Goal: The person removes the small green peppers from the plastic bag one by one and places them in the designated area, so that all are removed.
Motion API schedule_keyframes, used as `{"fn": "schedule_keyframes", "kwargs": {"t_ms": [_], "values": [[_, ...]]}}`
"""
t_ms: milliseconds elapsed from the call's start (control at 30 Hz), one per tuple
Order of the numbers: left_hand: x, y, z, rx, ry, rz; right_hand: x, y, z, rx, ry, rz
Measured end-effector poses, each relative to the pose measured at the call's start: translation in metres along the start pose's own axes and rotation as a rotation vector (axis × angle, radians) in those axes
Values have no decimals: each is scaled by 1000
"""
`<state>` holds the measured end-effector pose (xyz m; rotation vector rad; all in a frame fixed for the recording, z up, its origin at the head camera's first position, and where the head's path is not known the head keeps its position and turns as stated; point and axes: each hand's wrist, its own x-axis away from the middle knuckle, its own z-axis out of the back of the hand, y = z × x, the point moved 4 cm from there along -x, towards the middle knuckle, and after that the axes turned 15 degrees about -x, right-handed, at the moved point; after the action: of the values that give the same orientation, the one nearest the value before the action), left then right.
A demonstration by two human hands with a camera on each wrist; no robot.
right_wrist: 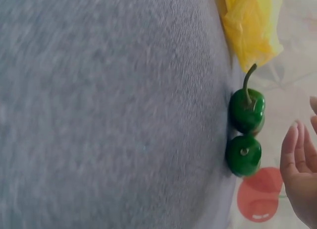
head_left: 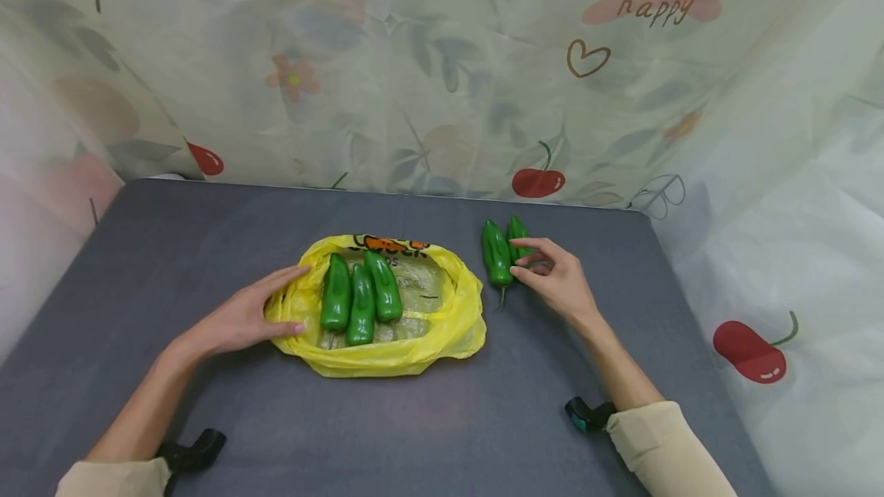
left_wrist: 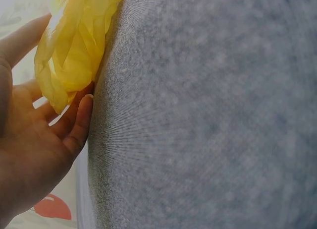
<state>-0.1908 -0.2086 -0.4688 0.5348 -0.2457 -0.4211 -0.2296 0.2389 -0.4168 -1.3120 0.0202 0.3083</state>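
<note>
From my remote station I logged the left hand (head_left: pixel 245 317) holding the left end of the yellow bag (head_left: pixel 456 334), thumb on the near side, fingers on the far. The bag stood wide open on the grey table (head_left: pixel 414 436), three green peppers (head_left: pixel 361 309) side by side in its left half. Two loose peppers (head_left: pixel 495 255) lay beyond its right side. The right hand (head_left: pixel 561 282) was at these, fingers loosely bent, grasping nothing; I could not tell whether fingertips touched.
</note>
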Motion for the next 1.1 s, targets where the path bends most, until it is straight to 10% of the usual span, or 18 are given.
{"fn": "schedule_keyframes", "kwargs": {"t_ms": [1100], "values": [[0,0,-1,13,-11,20,4,-29,-66,-226,-225,-56]]}}
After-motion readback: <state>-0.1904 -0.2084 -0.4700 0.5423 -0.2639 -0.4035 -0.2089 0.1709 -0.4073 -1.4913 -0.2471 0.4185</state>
